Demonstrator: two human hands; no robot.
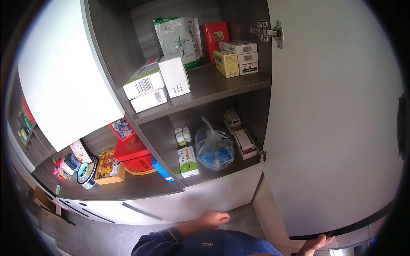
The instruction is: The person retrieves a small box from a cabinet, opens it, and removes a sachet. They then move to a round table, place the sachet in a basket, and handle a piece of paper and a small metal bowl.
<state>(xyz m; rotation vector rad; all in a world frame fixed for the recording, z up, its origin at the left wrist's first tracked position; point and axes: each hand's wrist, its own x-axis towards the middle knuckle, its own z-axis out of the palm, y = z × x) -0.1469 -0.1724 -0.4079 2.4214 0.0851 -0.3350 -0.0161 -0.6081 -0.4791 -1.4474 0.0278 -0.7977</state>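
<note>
My left hand [215,218] hangs in front of my body, below the cabinet, with its fingers curled in and nothing showing in them. At the lower right, my right hand [315,245] grips the bottom edge of the white cabinet door [337,119], which is swung wide on its hinges. The lower shelf inside bears a knotted clear plastic bag [215,149] with blue packs in it. Beside the bag stand a green-and-white box [188,162] and small white bottles [183,136]; flat cartons [245,143] are stacked on its other side.
White boxes [147,87], a white-and-green pouch [178,40], a red tin [215,38] and a yellow box [226,64] occupy the upper shelf. Leftward, an open compartment has a red box [136,158], a wooden box [109,168] and a round tin [86,173], below another white door [64,72].
</note>
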